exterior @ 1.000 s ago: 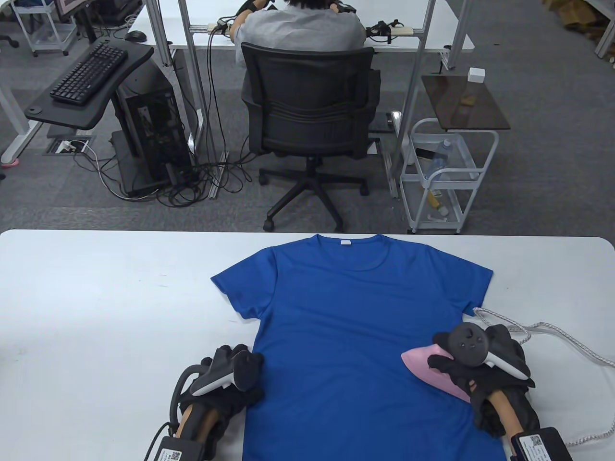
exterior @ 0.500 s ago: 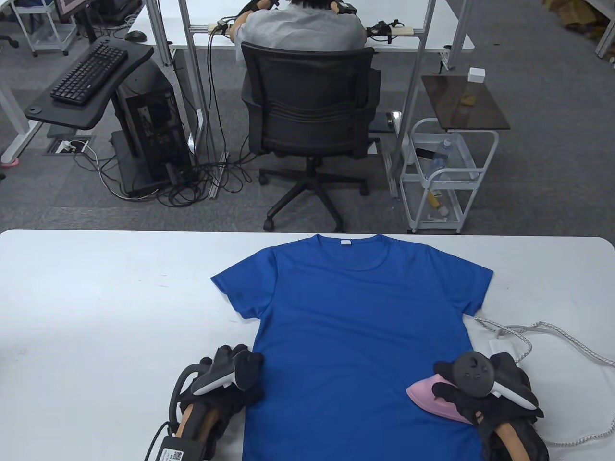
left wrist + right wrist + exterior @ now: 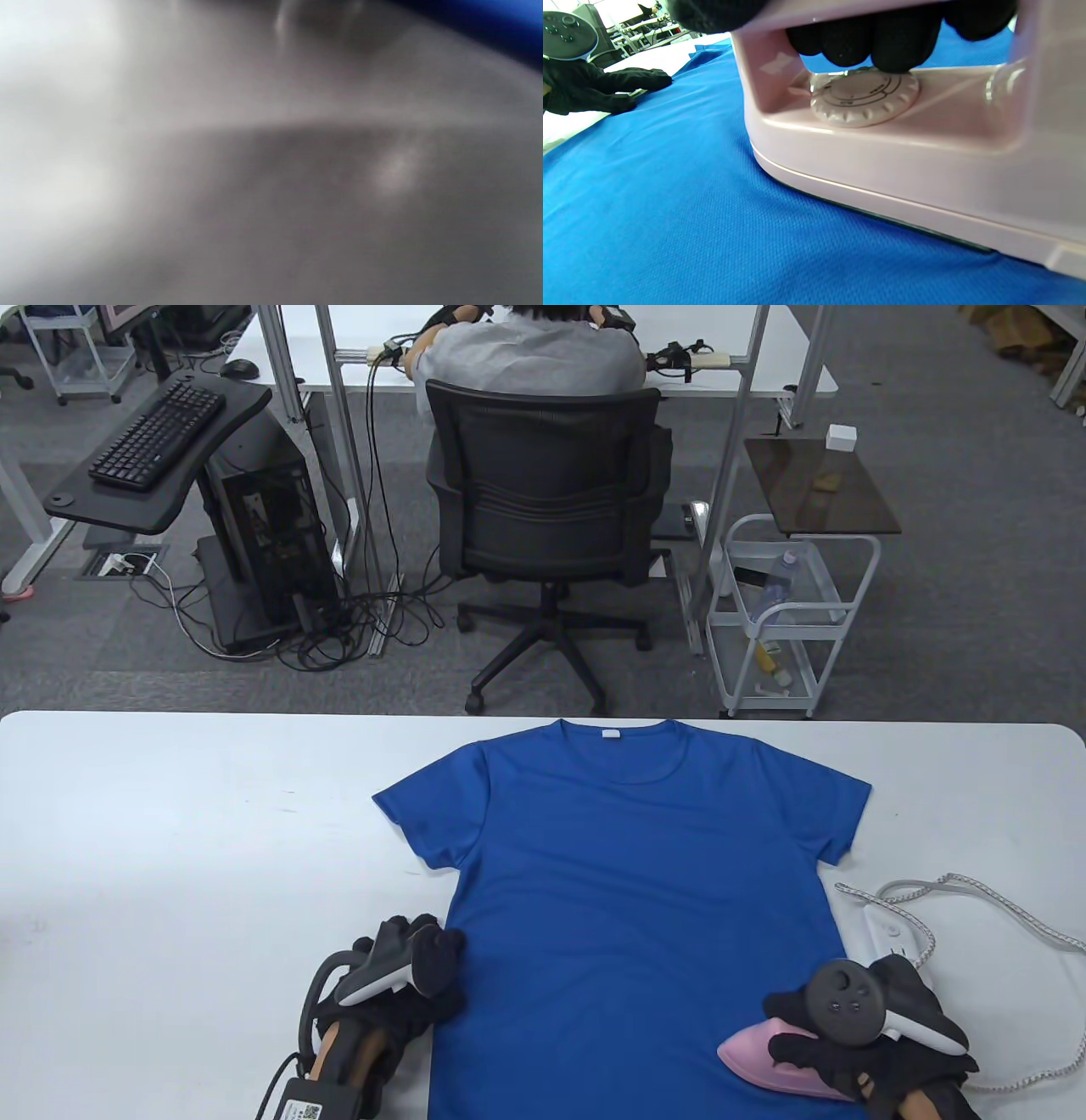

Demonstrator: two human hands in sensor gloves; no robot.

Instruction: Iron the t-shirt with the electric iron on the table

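Both your hands sit low: right hand (image 3: 836, 1048) curls round the iron (image 3: 764, 1056) handle, sole flat on the shirt (image 3: 628, 882) hem; left hand (image 3: 407, 976), fingers straight, presses its left edge.

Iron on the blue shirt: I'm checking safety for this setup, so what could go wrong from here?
1. The cord loops loosely on the table beside the right hand; it might snag or drag as the iron moves.
2. The iron sits flat on the shirt; pausing there could scorch the fabric.
3. The left hand presses only the shirt's edge, so the cloth could bunch ahead of the iron.
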